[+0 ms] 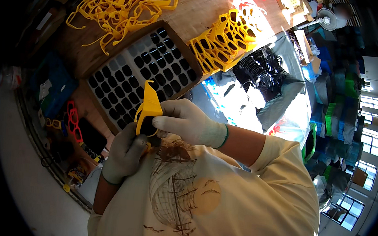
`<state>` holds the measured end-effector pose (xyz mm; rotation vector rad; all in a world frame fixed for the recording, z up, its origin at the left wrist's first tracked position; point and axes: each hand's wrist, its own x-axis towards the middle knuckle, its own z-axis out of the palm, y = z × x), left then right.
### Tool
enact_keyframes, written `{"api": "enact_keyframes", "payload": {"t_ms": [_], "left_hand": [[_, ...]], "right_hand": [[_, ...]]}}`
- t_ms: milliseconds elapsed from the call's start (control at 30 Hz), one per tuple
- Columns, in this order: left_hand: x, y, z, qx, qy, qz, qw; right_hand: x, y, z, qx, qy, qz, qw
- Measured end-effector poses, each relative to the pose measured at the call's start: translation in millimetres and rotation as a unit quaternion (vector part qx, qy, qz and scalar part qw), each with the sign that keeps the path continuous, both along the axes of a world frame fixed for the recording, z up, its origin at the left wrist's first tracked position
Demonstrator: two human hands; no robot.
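Observation:
Both my hands wear pale work gloves and hold one pair of yellow sunglasses (pixel 151 105) close to my chest. My left hand (pixel 126 152) grips the lower side of the frame. My right hand (pixel 189 123) closes on it from the other side, its thumb against a dark lens (pixel 148 126). One yellow temple arm points upward, away from me. Just beyond my hands lies a cardboard box (pixel 188 53) with a tray of dark lenses in rows; several slots at its far left look pale, without dark lenses.
A heap of yellow frames (pixel 122 8) lies on the wooden table (pixel 199 9) at the far left. Stacked yellow sunglasses (pixel 225 41) stand right of the box. Red glasses frames (pixel 74 121) rest at left, near a blue crate (pixel 53 82). Black glasses (pixel 262 70) are piled at right.

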<state>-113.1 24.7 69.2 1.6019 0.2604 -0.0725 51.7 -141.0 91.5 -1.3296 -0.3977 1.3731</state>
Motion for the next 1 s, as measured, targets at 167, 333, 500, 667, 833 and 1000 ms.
{"api": "enact_keyframes", "payload": {"t_ms": [167, 333, 500, 667, 833, 1000], "left_hand": [[27.3, -15.0, 10.5, -0.005, 0.017, 0.033, 0.999], [69.6, -44.9, 12.0, 0.037, 0.015, 0.048, 0.998], [108.7, -73.8, 20.3, 0.018, 0.041, 0.073, 0.996], [129.9, -91.4, 17.5, 0.036, 0.023, 0.061, 0.997], [131.5, -109.5, 16.8, -0.05, -0.006, 0.102, 0.994], [125.7, -117.7, 24.9, 0.001, -0.009, 0.137, 0.99]], "right_hand": [[8.1, -8.0, -8.7, 0.039, 0.013, -0.095, 0.995], [58.2, -31.5, -0.2, 0.039, -0.006, -0.079, 0.996], [102.9, -58.3, 4.9, 0.055, 0.003, -0.055, 0.997], [141.5, -80.7, 2.0, 0.079, -0.003, 0.016, 0.997], [158.8, -83.2, 4.9, 0.091, -0.003, 0.072, 0.993], [153.1, -72.4, 10.3, 0.106, -0.051, 0.093, 0.989]]}}
